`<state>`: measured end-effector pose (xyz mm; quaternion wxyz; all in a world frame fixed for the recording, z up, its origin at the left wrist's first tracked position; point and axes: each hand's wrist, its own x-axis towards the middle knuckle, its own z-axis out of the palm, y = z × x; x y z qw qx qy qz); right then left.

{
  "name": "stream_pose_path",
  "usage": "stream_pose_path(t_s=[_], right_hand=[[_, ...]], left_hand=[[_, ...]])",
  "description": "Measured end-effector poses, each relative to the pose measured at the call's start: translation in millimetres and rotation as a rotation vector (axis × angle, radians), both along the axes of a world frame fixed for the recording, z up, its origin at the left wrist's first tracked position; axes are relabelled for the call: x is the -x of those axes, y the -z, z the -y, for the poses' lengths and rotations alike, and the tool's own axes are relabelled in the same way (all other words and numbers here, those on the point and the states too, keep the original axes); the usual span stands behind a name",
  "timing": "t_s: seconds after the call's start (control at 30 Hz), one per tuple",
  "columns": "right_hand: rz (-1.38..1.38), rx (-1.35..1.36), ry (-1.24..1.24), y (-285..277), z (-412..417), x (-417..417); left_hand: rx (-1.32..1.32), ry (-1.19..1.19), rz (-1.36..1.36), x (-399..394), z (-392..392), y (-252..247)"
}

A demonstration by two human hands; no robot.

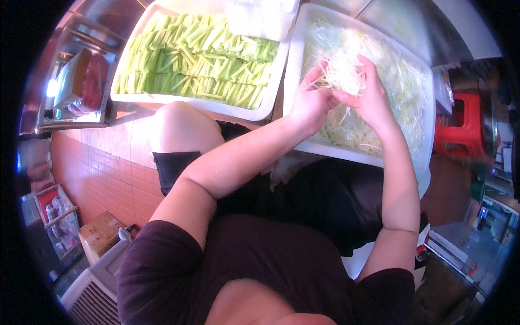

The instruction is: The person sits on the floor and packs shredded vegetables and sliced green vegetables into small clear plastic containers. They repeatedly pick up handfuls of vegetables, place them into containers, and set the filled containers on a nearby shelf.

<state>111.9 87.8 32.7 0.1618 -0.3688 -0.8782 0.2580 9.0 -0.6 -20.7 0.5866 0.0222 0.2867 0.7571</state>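
Both hands are raised over a white plastic tub [298, 53] heaped with pale vegetable shreds [402, 93]. Between them is a loose bunch of whitish shreds [345, 75], its thin ends sticking out. My left hand [310, 103] cups the bunch from the left, fingers curved up. From the right, my right hand [373, 95] closes around it with thumb and fingers, and the two thumbs nearly meet below. To the left stands a second white tub [195, 102] holding rows of cut green stalks [195, 61]. Glare washes out a whitish object [258, 18] over its far right corner.
My bare knee [183, 126] is close against the left tub. A red plastic stool [461, 124] stands right of the shreds tub. At the left are a metal-framed rack [73, 126], a cardboard box [101, 233] and a grey vented appliance [97, 284] on or near the tiled floor [109, 170].
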Motion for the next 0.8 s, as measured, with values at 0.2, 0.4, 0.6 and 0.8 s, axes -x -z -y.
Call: stream_pose_path(t_s=[0.2,0.4,0.6,0.8], right_hand=[[-0.259,-0.282,-0.085,-5.2,18.2,-11.5],[-0.352,-0.076,-0.055,10.1,4.0,-29.9],[-0.503,0.173,0.038,-33.0,-2.5,-52.5],[-0.725,0.155,0.036,-24.1,-17.2,-41.1]], left_hand=[[-0.002,-0.065,0.090,6.8,-2.6,-5.9],[0.032,-0.020,0.122,2.9,-3.1,-9.2],[0.064,0.000,0.102,5.5,-4.7,-4.4],[0.050,0.076,0.022,-1.1,0.2,-10.9]])
